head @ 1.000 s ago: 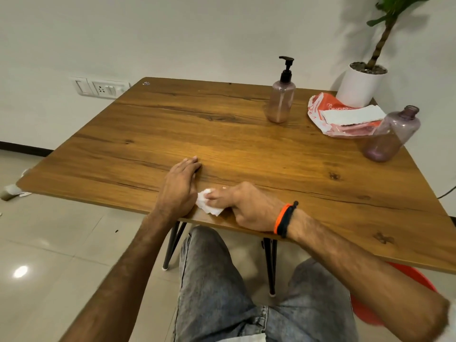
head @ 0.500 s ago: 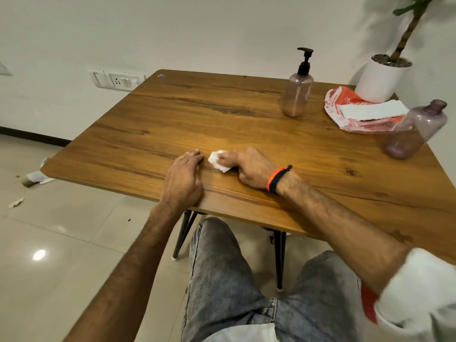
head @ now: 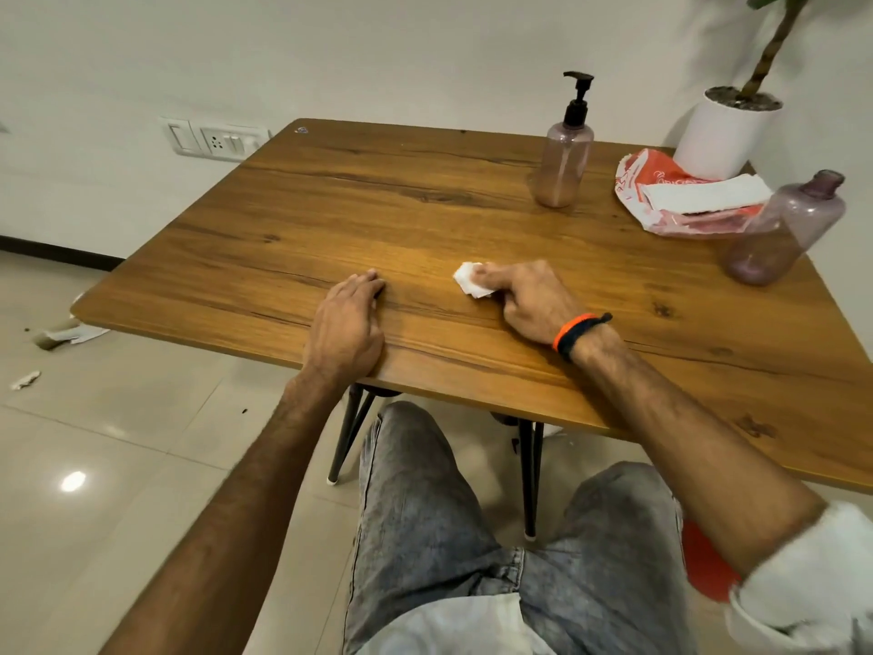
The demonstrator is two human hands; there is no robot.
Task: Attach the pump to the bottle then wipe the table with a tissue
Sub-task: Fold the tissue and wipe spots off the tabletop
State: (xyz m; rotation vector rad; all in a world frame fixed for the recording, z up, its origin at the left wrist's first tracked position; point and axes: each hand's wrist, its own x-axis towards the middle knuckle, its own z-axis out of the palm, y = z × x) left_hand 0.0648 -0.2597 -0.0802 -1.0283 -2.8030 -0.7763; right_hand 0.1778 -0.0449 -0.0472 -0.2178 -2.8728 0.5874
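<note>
My right hand (head: 529,297) presses a small crumpled white tissue (head: 470,279) onto the wooden table (head: 330,215), fingers curled over it, near the middle of the front half. My left hand (head: 347,323) lies flat on the table at its front edge, holding nothing. A clear pinkish bottle with a black pump (head: 564,148) screwed on stands upright at the back of the table. A second pinkish bottle (head: 784,229) with an open neck and no pump stands at the right edge.
An orange-and-white tissue packet (head: 680,200) lies at the back right, beside a white plant pot (head: 723,134). Paper scraps (head: 61,335) lie on the tiled floor to the left. My knees in grey jeans sit under the table's front edge.
My right hand has slid the tissue away from the front edge and to the right, apart from my left hand. The left hand stayed at the table edge.
</note>
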